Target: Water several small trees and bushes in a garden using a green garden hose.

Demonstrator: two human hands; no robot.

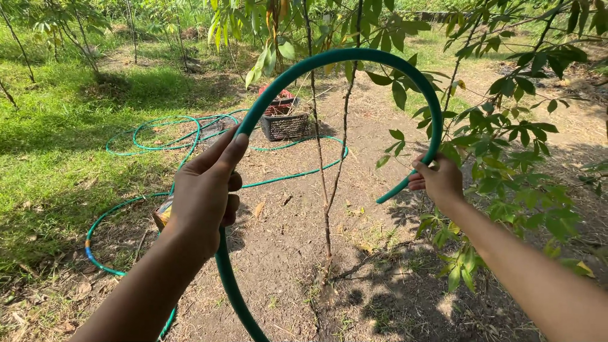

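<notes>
- Across the ground, bare brown soil [380, 126] meets grass [57, 126], with more hose coils [171, 136] lying looped there.
- Leafy branches [506, 126] crowd the right side; a thin sapling [323, 190] rises between the hands.
- Behind it, a dark slatted crate [283, 123] sits on the dirt.
- Smooth green rubber hose [354, 56] arcs overhead in a hoop, raised at chest height.
- Left hand [204, 190] wraps it, fingers [221, 152] loosely extended.
- Right hand [437, 180] grips near its cut end, fingers curled tight.
</notes>
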